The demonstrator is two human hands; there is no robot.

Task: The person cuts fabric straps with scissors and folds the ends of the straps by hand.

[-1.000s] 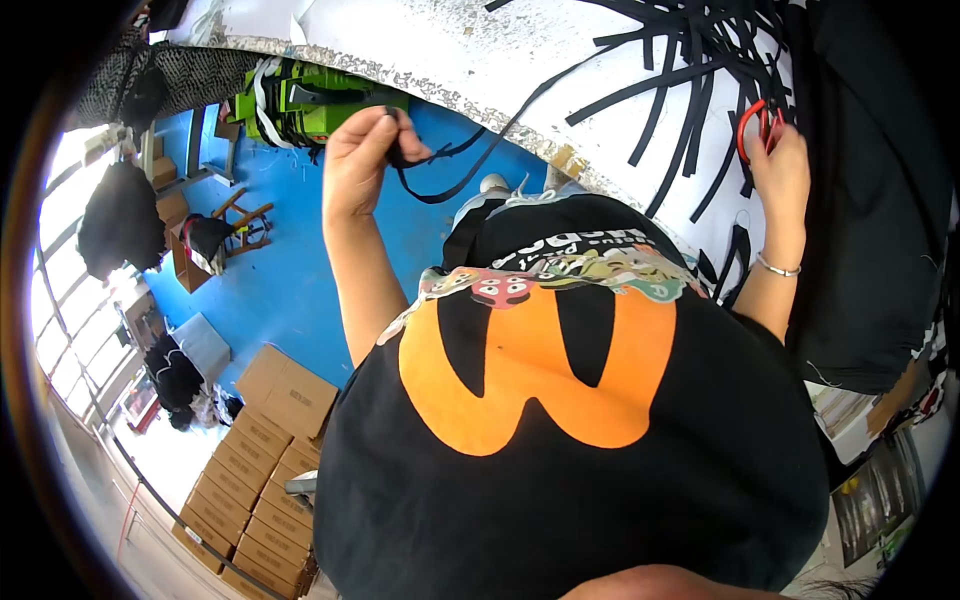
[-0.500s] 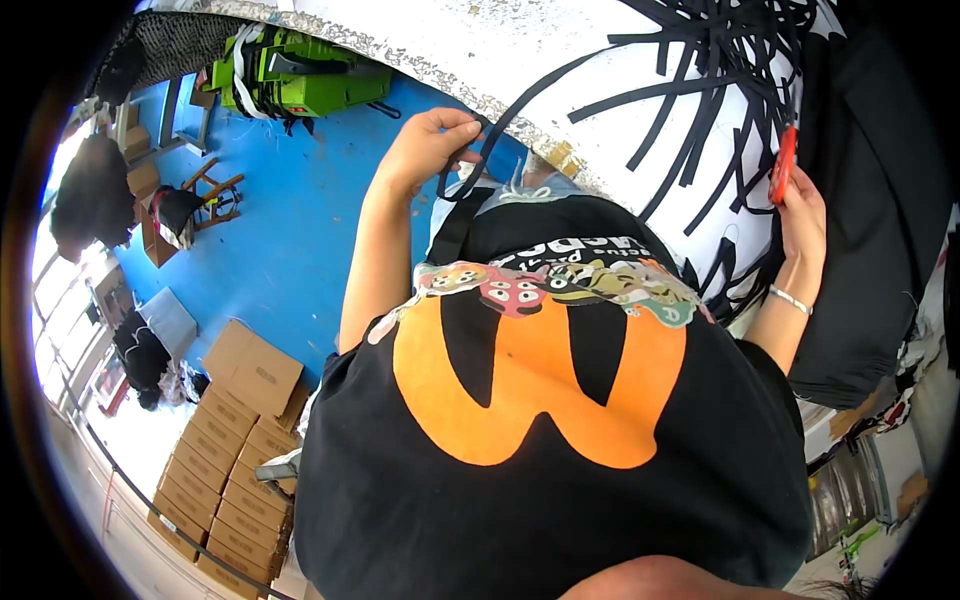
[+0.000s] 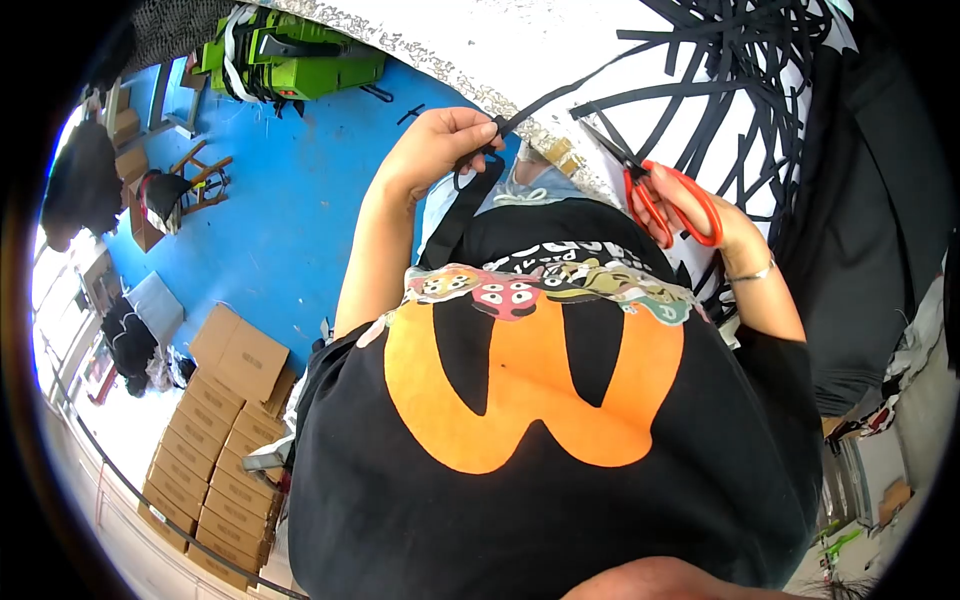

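My left hand (image 3: 447, 146) pinches a black strap (image 3: 560, 92) between thumb and fingers, just off the table's edge. From there the strap runs taut up over the white tabletop toward a heap of cut black strips (image 3: 745, 60). My right hand (image 3: 700, 212) grips red-handled scissors (image 3: 640, 172) by their loops. The blades are slightly parted and point up and left, near the end of one loose strip and below the strap. A dark bunched piece of strap hangs under my left fingers.
The white table (image 3: 480, 45) has a worn, chipped edge. Black fabric (image 3: 870, 230) is draped at the right. A green machine or case (image 3: 300, 65) stands on the blue floor (image 3: 300, 190). Stacked cardboard boxes (image 3: 215, 460) and a wooden stool (image 3: 205, 180) are at the left.
My right hand has moved left from the strip heap, bringing the scissors toward the strap, blades now in view. The strap has gone from slack to taut, and my left hand has shifted slightly right.
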